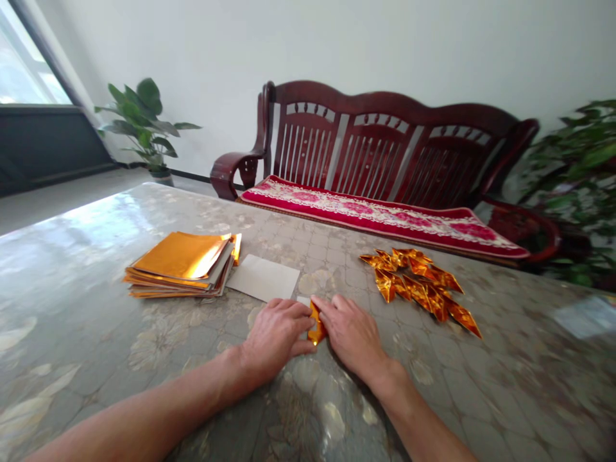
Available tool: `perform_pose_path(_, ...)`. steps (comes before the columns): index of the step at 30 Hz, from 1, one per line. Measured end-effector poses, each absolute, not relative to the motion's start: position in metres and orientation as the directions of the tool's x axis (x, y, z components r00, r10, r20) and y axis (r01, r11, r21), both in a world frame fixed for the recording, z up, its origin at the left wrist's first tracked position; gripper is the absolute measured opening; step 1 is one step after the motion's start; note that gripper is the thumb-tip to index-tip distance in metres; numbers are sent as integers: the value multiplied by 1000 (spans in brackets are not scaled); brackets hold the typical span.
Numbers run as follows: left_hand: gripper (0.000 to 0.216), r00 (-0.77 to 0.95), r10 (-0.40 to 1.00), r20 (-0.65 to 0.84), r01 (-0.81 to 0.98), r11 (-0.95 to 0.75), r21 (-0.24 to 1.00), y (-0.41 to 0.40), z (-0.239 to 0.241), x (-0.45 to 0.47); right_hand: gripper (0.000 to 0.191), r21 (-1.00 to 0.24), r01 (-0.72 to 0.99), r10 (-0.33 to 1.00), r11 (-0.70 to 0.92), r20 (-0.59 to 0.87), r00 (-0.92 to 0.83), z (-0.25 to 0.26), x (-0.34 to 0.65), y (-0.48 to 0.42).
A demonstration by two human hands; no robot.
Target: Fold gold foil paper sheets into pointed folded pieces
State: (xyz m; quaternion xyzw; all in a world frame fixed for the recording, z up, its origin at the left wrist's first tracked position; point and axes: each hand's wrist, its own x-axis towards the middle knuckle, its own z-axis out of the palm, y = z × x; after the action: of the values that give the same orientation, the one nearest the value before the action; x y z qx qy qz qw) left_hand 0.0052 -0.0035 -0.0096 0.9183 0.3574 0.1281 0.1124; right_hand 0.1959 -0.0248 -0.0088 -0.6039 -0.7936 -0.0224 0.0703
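Note:
Between my two hands, low over the table, is a partly folded sheet of gold foil paper. My left hand closes on its left side, with the thumb at the near end and the fingers at the far end. My right hand presses its fingers along the right side of the same paper. Just beyond my left hand a single sheet lies flat, pale grey side up. Left of it rests a thick stack of gold foil sheets. Several folded gold foil pieces with pointed ends lie in a cluster to the right.
A patterned, glossy cover lies over the table. Behind the table's far edge stands a dark red wooden bench with a red floral runner. Potted plants flank it. A clear plastic item lies at the right.

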Motion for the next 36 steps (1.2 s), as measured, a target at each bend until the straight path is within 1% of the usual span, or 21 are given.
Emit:
perform_pose_path(4,33,666,722,185,633,-679,371,-1,-13,4,37,-142,962,967,232,143,-212,-11,198,-34)
perform_pose_path(7,32,628,755,188,650,-642,406,0,-15,4,38,-153,967,971,204,161,-179,-11,194,-42)
perform_pose_path(9,31,618,764,186,656,-632,413,1,-15,5,40,-145,973,973,178,174,-152,-11,191,-44)
perform_pose_path(12,28,614,767,186,660,-628,413,1,-14,6,38,-153,977,976,149,179,-121,-13,188,-43)
perform_pose_path(14,25,610,770,185,660,-623,419,1,-14,7,36,-169,973,972,161,200,-126,-15,190,-42)
perform_pose_path(16,23,606,772,191,656,-622,428,1,-16,6,30,-199,961,957,191,254,-137,-18,192,-43)
perform_pose_path(19,25,591,775,224,651,-622,436,2,-21,4,15,-256,926,916,279,359,-177,-21,194,-47)
perform_pose_path(20,26,587,775,234,648,-623,438,3,-22,4,13,-261,912,902,315,382,-203,-22,194,-49)
perform_pose_path(23,31,593,766,246,639,-635,434,6,-24,2,18,-242,894,881,377,391,-265,-23,193,-52)
perform_pose_path(26,45,603,756,255,644,-650,403,9,-22,3,18,-238,896,888,374,372,-272,-23,193,-50)
perform_pose_path(27,46,600,757,260,651,-651,392,10,-21,3,18,-238,897,891,373,363,-274,-22,194,-49)
perform_pose_path(29,39,584,764,274,663,-643,382,13,-21,4,19,-226,901,895,369,349,-279,-20,195,-47)
perform_pose_path(30,36,574,769,282,666,-638,387,15,-21,4,19,-217,904,896,368,343,-283,-19,196,-46)
perform_pose_path(31,38,563,773,293,664,-634,397,17,-22,4,19,-207,906,896,368,341,-286,-18,197,-46)
perform_pose_path(34,53,553,771,316,629,-635,449,24,-27,1,20,-189,909,893,370,343,-292,-15,198,-46)
perform_pose_path(36,58,562,767,309,609,-637,473,26,-29,-1,21,-183,908,890,377,345,-300,-15,198,-46)
